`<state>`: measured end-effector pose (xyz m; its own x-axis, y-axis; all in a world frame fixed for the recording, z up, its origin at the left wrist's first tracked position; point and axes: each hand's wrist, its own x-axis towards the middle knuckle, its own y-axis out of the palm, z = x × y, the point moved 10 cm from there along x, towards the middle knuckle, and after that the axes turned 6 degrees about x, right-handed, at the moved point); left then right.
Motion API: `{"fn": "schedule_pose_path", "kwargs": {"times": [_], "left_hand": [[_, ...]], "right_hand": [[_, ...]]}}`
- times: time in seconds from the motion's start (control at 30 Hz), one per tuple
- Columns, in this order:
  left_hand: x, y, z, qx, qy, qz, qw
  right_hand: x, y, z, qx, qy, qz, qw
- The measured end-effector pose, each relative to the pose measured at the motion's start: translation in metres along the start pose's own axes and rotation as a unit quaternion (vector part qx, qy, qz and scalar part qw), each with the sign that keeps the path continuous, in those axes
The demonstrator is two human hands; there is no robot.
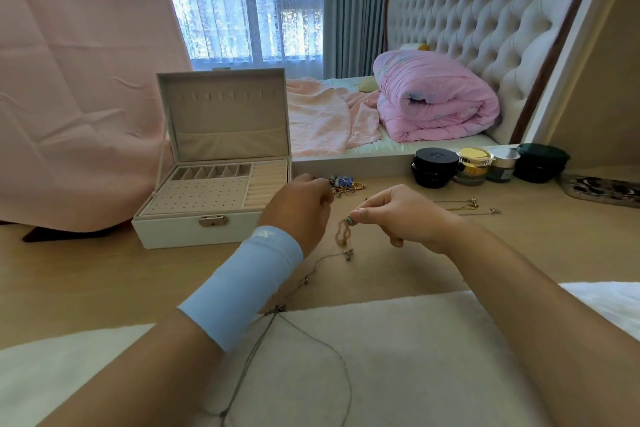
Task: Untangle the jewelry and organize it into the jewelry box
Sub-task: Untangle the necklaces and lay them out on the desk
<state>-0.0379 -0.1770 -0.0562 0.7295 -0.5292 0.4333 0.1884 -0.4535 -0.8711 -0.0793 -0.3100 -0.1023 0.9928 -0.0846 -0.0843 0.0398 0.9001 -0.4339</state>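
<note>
Your right hand [398, 218] pinches the chain [341, 234] at its top, and it hangs lengthwise just under your fingertips. Your left hand [298, 208] is curled; I cannot tell whether it holds anything. It sits nearer the jewelry box [173, 230], just beyond it to the left.

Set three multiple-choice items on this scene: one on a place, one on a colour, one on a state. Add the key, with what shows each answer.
1. Where is the jewelry box?
A. on the desk, left of the left hand
B. on the floor
C. on a shelf

2. What colour is the wristband on the left wrist?
A. red
B. light blue
C. black

3. How is the box's lid?
A. shut
B. taken off, lying flat
C. open, upright

Key: 1 A, the box stands on the desk beside that hand; 2 B, the band is pale blue; 3 C, the lid stands upright.
</note>
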Motion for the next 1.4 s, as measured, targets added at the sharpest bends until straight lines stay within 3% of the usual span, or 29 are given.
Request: {"fn": "schedule_pose_path", "kwargs": {"times": [0.13, 0.2, 0.37, 0.47, 0.6, 0.73, 0.9, 1.1, 1.17, 1.27, 1.4], "left_hand": [[-0.023, 0.036, 0.007, -0.086, -0.057, 0.140, 0.985], [-0.027, 0.047, 0.010, -0.109, -0.078, 0.167, 0.977], [-0.022, 0.046, 0.018, -0.229, -0.108, 0.130, 0.959], [-0.025, 0.044, 0.029, -0.360, -0.169, 0.107, 0.911], [-0.029, 0.046, 0.033, -0.438, -0.201, 0.135, 0.866], [-0.024, 0.039, 0.040, -0.495, -0.207, 0.109, 0.837], [-0.024, 0.041, 0.036, -0.532, -0.190, 0.141, 0.813], [-0.033, 0.051, 0.029, -0.601, -0.225, 0.199, 0.741], [-0.033, 0.050, 0.029, -0.578, -0.218, 0.227, 0.753], [-0.032, 0.044, 0.032, -0.514, -0.182, 0.258, 0.798], [-0.037, 0.038, 0.034, -0.430, -0.152, 0.323, 0.829]], "right_hand": [[0.003, -0.004, -0.001, 0.009, -0.006, -0.009, 1.000], [0.004, -0.006, -0.001, 0.015, -0.007, -0.015, 1.000], [0.008, -0.007, -0.004, 0.053, -0.007, -0.006, 0.999], [0.010, -0.004, -0.008, 0.095, 0.009, 0.006, 0.995], [0.012, 0.006, -0.012, 0.120, 0.028, 0.024, 0.992], [0.013, 0.003, -0.018, 0.077, 0.049, -0.005, 0.996], [0.012, 0.003, -0.021, 0.007, 0.052, 0.002, 0.999], [0.014, 0.004, -0.017, -0.095, 0.027, -0.002, 0.995], [0.014, 0.001, -0.015, -0.115, 0.020, -0.014, 0.993], [0.013, -0.009, -0.014, -0.167, 0.027, -0.027, 0.985], [0.011, -0.028, -0.013, -0.276, 0.043, -0.067, 0.958]]}}
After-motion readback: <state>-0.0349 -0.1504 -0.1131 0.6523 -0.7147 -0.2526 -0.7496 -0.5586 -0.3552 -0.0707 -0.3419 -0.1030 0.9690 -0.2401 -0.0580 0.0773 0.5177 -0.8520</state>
